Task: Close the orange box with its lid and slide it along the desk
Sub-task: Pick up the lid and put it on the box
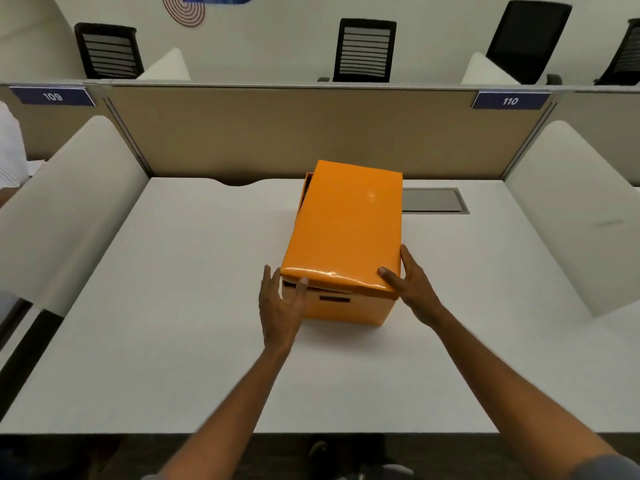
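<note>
An orange box (349,308) stands in the middle of the white desk (173,306). Its orange lid (346,223) lies on top, slightly askew: a dark gap shows along the near edge and at the far left corner. My left hand (280,303) is at the near left corner, fingers spread, thumb touching the lid's front edge. My right hand (408,282) grips the lid's near right corner, thumb on top and fingers down the side.
A grey cable hatch (433,200) is set into the desk right of the box. White side dividers (69,209) (571,209) and a tan back partition (277,133) enclose the desk. Black chairs (363,50) stand beyond the partition.
</note>
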A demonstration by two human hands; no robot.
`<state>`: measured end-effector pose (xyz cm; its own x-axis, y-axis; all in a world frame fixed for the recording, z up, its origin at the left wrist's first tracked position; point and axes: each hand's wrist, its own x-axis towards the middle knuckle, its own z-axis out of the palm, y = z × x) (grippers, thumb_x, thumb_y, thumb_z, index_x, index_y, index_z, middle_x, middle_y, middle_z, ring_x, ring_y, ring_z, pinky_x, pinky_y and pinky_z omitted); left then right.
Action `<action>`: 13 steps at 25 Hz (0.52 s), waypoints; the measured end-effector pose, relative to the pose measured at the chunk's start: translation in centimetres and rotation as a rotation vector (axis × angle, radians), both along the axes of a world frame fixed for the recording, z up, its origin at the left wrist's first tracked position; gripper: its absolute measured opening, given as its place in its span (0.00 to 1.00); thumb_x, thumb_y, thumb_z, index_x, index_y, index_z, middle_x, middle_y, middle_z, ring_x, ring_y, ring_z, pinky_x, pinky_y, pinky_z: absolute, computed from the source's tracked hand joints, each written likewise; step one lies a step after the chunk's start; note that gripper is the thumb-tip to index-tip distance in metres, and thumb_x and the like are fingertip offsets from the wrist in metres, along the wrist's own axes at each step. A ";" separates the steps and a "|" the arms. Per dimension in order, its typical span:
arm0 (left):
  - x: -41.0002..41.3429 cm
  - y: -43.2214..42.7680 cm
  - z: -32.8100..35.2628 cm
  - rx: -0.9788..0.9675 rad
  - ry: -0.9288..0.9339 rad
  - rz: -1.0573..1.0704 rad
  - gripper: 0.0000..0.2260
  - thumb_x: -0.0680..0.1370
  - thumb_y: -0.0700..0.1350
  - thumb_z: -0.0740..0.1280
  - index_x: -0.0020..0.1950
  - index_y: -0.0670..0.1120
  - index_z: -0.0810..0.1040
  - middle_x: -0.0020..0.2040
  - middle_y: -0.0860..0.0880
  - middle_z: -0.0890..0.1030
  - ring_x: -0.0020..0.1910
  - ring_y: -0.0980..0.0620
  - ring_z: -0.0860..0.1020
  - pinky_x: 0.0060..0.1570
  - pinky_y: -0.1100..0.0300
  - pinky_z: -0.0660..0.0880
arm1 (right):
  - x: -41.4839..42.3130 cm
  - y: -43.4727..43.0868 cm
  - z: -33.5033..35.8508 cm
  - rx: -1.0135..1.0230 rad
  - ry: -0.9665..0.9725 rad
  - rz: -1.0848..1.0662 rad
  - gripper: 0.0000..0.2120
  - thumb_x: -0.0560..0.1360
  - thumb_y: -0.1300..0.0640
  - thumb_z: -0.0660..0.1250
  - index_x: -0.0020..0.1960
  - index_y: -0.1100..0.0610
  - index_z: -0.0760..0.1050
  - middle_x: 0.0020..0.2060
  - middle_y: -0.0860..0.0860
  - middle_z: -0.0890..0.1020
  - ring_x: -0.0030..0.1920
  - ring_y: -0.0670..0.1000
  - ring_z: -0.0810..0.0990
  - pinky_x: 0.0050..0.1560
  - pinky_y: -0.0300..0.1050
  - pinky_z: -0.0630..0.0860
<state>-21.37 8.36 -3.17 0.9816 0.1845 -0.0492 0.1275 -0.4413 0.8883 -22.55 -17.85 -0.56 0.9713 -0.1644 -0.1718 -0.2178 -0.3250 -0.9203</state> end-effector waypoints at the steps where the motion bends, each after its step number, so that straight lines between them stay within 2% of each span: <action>1: -0.3 0.2 -0.5 0.007 0.009 -0.008 0.34 0.76 0.62 0.69 0.78 0.49 0.67 0.81 0.48 0.63 0.80 0.44 0.64 0.73 0.40 0.69 | -0.1 0.0 -0.3 -0.010 0.020 -0.003 0.39 0.80 0.48 0.67 0.83 0.50 0.49 0.78 0.53 0.67 0.74 0.60 0.72 0.70 0.63 0.75; 4: -0.8 0.5 -1.1 0.009 0.010 -0.009 0.34 0.75 0.60 0.71 0.77 0.49 0.67 0.79 0.47 0.67 0.76 0.43 0.70 0.69 0.40 0.73 | -0.2 0.1 -0.9 -0.051 0.020 -0.014 0.38 0.80 0.47 0.67 0.83 0.49 0.51 0.78 0.53 0.68 0.73 0.60 0.73 0.68 0.61 0.77; 6: -0.8 0.8 -1.3 -0.033 -0.006 0.004 0.32 0.75 0.58 0.72 0.75 0.48 0.69 0.76 0.45 0.72 0.72 0.44 0.75 0.65 0.41 0.77 | -0.3 0.0 -1.0 -0.068 0.008 -0.020 0.37 0.79 0.47 0.68 0.82 0.48 0.53 0.77 0.53 0.69 0.73 0.60 0.74 0.63 0.53 0.79; 8: -0.7 1.0 -1.2 -0.062 -0.019 0.014 0.27 0.76 0.56 0.72 0.71 0.47 0.71 0.72 0.45 0.75 0.68 0.44 0.78 0.61 0.42 0.80 | -0.3 0.1 -1.0 -0.104 0.019 -0.031 0.38 0.79 0.47 0.68 0.83 0.49 0.51 0.78 0.55 0.68 0.73 0.61 0.73 0.59 0.48 0.76; 11: -0.3 1.3 -1.1 -0.045 -0.029 0.043 0.20 0.78 0.56 0.69 0.64 0.47 0.74 0.65 0.45 0.81 0.62 0.44 0.82 0.55 0.44 0.82 | -0.2 0.5 -1.1 -0.149 0.025 -0.035 0.38 0.80 0.49 0.68 0.83 0.53 0.52 0.78 0.56 0.68 0.73 0.62 0.72 0.61 0.49 0.75; 13: 0.0 1.4 -1.0 -0.044 -0.026 0.064 0.17 0.79 0.56 0.69 0.61 0.46 0.75 0.60 0.45 0.83 0.58 0.45 0.84 0.51 0.51 0.83 | -0.2 1.0 -0.9 -0.143 0.025 -0.026 0.36 0.80 0.49 0.67 0.82 0.54 0.53 0.77 0.57 0.68 0.73 0.62 0.72 0.67 0.55 0.76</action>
<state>-21.35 9.72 -4.13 0.9690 0.2449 -0.0338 0.1311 -0.3931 0.9101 -22.70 -16.88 -1.47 0.9622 -0.2138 -0.1686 -0.2497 -0.4460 -0.8595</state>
